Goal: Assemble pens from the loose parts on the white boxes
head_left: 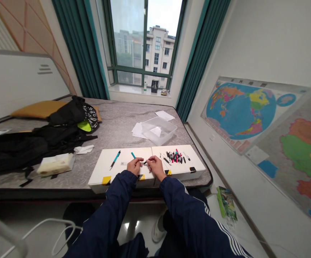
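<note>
My left hand [135,166] and my right hand [156,166] are close together over two white boxes [130,152], fingers closed. Between their fingertips is a small black pen part [145,162], gripped by the right and seemingly by the left too. A teal pen barrel [133,155] shows just beyond my left fingers; whether they touch it I cannot tell. Farther left on the box lies a teal and black pen [115,160]. Right of my right hand is a loose heap of black, red and teal pen parts [175,157].
Behind the boxes, a clear plastic bin [159,130] stands beside white papers [138,130] on a grey mattress [120,114]. To the left are a tissue pack [56,164] and black bags [37,143]. A green package [226,203] lies on the floor at right.
</note>
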`<action>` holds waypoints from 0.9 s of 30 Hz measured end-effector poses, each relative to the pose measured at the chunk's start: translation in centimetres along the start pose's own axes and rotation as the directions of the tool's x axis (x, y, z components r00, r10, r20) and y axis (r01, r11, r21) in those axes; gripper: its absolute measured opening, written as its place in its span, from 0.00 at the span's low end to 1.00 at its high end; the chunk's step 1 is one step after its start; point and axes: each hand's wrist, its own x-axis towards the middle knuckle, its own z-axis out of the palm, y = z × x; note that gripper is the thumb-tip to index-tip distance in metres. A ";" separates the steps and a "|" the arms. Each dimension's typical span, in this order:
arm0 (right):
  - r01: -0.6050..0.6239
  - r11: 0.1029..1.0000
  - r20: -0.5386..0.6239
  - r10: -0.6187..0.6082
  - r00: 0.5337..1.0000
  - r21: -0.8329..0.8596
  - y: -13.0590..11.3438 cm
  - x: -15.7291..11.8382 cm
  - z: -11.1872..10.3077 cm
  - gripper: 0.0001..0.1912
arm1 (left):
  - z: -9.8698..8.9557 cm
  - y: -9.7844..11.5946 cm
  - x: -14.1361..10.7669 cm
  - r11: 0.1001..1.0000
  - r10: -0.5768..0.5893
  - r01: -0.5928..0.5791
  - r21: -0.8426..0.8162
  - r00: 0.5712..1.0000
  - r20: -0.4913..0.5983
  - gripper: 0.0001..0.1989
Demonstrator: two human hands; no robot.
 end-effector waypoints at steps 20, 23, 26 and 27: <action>0.239 0.666 0.091 -0.249 0.964 -0.707 -6.7 4.5 -10.0 0.12 | 0.8 -0.9 -0.1 0.984 0.063 -0.052 0.170 0.996 -0.062 0.13; 0.076 0.483 -0.006 -0.164 0.986 -0.872 -8.2 7.0 -15.2 0.10 | 0.5 -0.4 -0.1 0.988 0.053 -0.050 0.149 0.998 -0.021 0.13; 0.055 0.304 0.052 -0.017 0.998 -0.951 -8.7 8.8 -17.6 0.09 | 0.3 -0.2 -0.1 0.992 0.035 -0.038 0.122 0.999 0.025 0.12; 0.074 0.250 0.083 0.026 0.996 -0.966 -8.7 9.3 -17.7 0.09 | 0.2 -0.2 -0.1 0.992 0.032 -0.036 0.123 0.999 0.036 0.12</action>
